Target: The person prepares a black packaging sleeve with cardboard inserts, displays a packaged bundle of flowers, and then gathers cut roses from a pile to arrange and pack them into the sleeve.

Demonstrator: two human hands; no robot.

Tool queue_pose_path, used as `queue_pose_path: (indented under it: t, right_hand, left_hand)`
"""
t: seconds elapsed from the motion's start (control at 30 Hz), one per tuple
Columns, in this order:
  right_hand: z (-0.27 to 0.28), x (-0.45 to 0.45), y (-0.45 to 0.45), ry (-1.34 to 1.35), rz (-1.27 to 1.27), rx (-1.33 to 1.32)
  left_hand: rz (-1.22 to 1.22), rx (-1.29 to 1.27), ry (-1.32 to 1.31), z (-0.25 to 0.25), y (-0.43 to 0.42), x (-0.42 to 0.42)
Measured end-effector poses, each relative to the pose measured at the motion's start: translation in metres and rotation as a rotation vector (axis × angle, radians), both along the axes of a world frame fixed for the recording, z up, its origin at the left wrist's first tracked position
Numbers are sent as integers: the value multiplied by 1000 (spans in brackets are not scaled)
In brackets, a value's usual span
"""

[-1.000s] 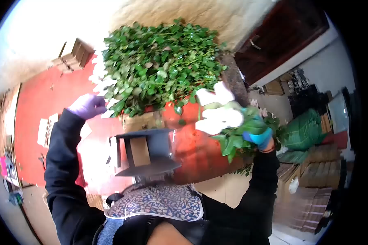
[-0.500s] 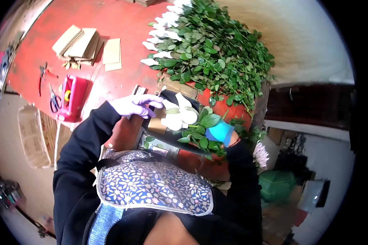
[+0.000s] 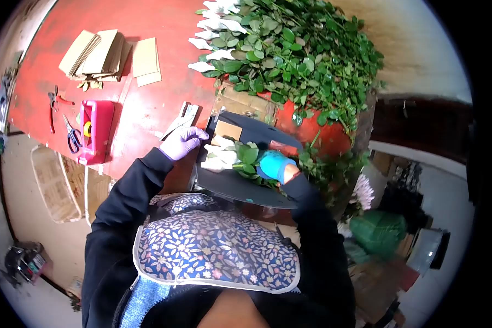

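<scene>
The bunch of white flowers (image 3: 220, 158) is over the dark curved stand (image 3: 257, 191); whether it rests there cannot be told. Toward three o'clock from the blooms, the blue-gloved right hand (image 3: 276, 165) grips their leafy stems. Between nine and ten, the purple-gloved left hand (image 3: 181, 143) has its fingers curled narrowly by the stand's edge; whether it pinches anything is unclear. A loose grip could let the heads slide unevenly, and pressing them against the stand could bruise petals. The cardboard piece (image 3: 227, 132), just beside the blooms at twelve, might snag one. At one to two o'clock, the leafy heap (image 3: 311, 65) crowds that side. Well apart at ten is the cardboard stack (image 3: 95, 54); around nine are the pink tape dispenser (image 3: 97, 131) and scissors (image 3: 72, 136), with the left hand in between.
</scene>
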State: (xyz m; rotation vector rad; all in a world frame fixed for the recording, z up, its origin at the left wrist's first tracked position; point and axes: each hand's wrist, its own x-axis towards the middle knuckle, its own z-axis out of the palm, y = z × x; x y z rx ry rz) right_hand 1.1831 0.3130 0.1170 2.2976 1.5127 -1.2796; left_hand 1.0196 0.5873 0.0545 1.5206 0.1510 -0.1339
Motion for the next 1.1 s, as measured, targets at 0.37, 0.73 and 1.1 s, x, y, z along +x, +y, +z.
queue_pose_path:
  t: [0.37, 0.73, 1.1]
  right_hand:
    - [8, -4, 33, 149, 18, -134]
    - [-22, 25, -72, -179, -76, 572]
    - [-48, 15, -70, -142, -138, 638]
  left_hand:
    - [-177, 66, -27, -1, -12, 24]
    - [-445, 464, -86, 34, -8, 38]
    - [-496, 937, -355, 41, -32, 59]
